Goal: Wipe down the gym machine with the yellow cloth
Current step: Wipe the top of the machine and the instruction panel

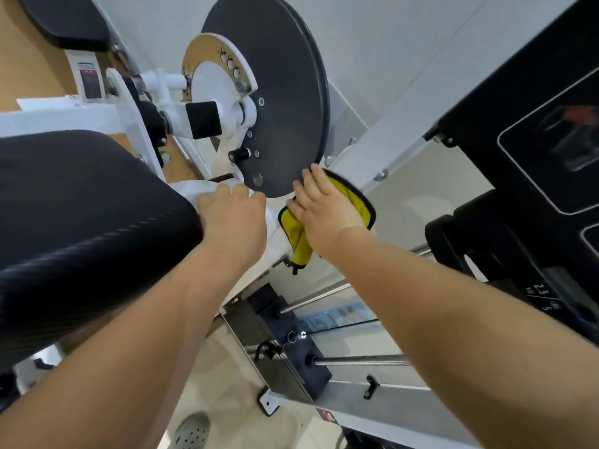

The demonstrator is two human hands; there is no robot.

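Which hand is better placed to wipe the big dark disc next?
The right hand: it presses the yellow cloth beside the lower edge of the big dark round disc. The left hand holds the white metal frame, without a cloth.

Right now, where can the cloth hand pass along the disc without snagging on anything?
Free: the dark disc face above the right hand and yellow cloth, out to its rim. Crowded: leftward, the black knob, bolts and left hand close in.

The yellow cloth (351, 197), edged in black and bunched, is pressed against the white gym machine (389, 147) just below its dark disc (278, 108).
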